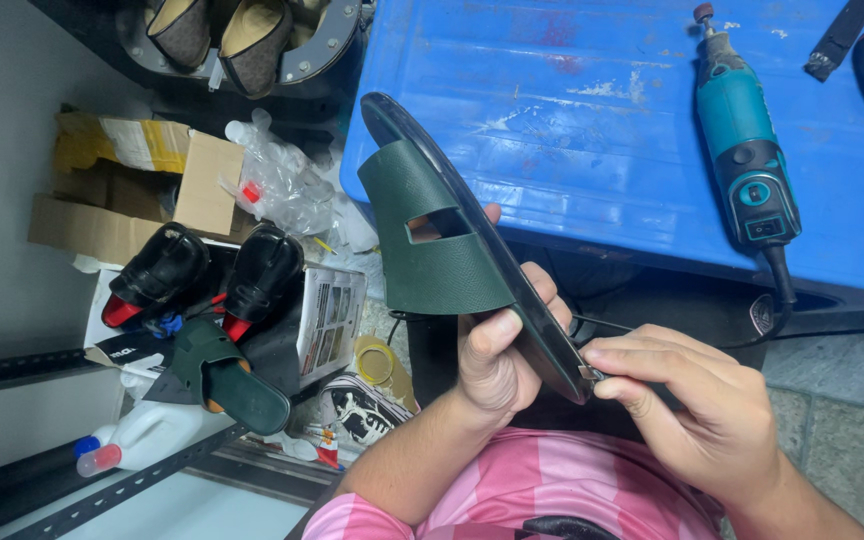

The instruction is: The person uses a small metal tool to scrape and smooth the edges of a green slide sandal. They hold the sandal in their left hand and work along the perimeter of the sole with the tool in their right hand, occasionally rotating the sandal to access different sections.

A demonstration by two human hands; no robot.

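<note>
Head view. The left hand (497, 345) is clamped around the middle of a green slide sandal (442, 240), held on edge in the air below the near edge of the blue worktop (572, 120). The right hand (692, 400) has its fingertips pinched together on a small tool at the sandal's heel end. A teal rotary tool (747, 150) lies near the worktop's right edge. On the floor at left lie a matching green sandal (227, 375) and two black shoes (207, 275).

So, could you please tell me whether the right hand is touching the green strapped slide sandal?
Touching. The head view shows the right hand pinching the heel end of the green strapped slide sandal.
</note>
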